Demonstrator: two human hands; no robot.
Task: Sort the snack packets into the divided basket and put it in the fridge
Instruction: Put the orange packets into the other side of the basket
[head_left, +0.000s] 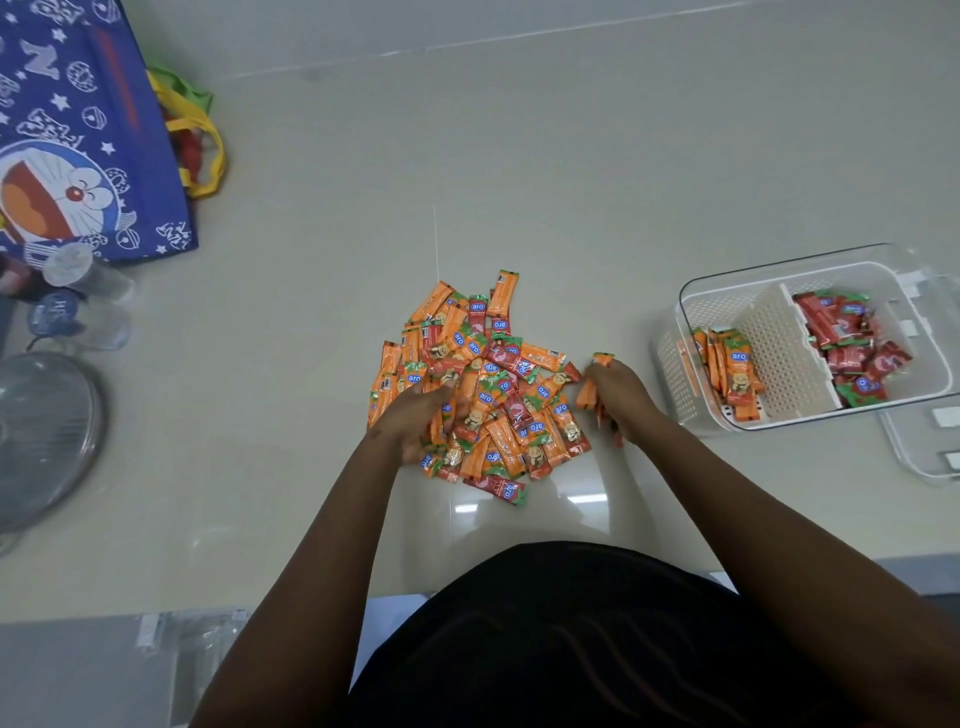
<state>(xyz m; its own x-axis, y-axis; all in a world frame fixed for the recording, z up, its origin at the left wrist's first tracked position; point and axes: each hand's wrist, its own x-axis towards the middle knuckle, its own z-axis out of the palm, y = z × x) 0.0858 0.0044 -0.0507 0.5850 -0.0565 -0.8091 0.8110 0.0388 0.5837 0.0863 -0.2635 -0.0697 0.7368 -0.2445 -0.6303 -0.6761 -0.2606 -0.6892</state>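
A mixed pile of orange and red snack packets (483, 379) lies on the pale floor in front of me. My left hand (415, 415) rests on the pile's left side with fingers curled among orange packets. My right hand (618, 392) is at the pile's right edge, closed on a few orange packets (589, 389). The white divided basket (727, 296) stands to the right. Its left compartment holds orange packets (727, 369), its right compartment holds red packets (852, 343).
A clear lid (924, 447) lies beside the basket's near right corner. A blue cartoon bag (78, 145) stands at far left, with plastic bottles (83, 296) and a fan (41, 436) below it. Bare floor separates the pile and the basket.
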